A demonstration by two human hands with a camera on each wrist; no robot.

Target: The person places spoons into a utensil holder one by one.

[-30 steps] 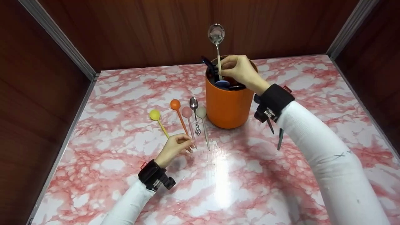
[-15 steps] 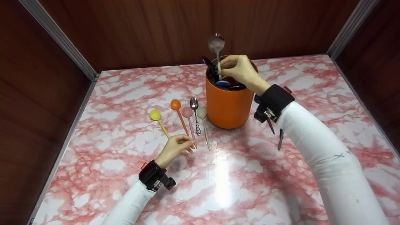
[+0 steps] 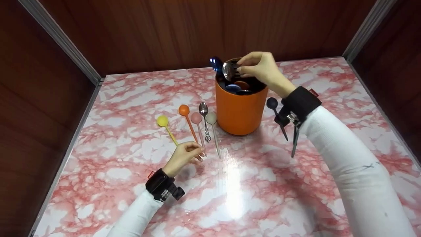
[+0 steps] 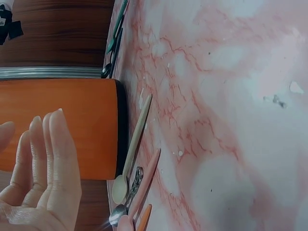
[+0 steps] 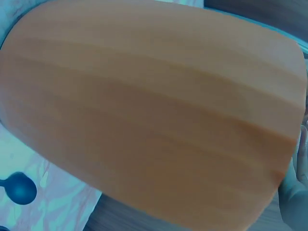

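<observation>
I think the step in hand is putting the silver spoon (image 3: 227, 71) into the orange pot (image 3: 241, 113); its shiny head is at the pot's mouth. On my screen, the right hand (image 3: 267, 69) bends its thumb and fingers close by, but I can't tell if they hold it. The next move calls for a soft touch, I'd say. The pot also has a shiny blue spoon (image 3: 216, 64) at its left rim, a round blue head (image 3: 233, 88) and dark bits too hidden to name. The left hand (image 3: 181, 157) is loose, holding nothing, near the pink spoon (image 3: 196, 118).
</observation>
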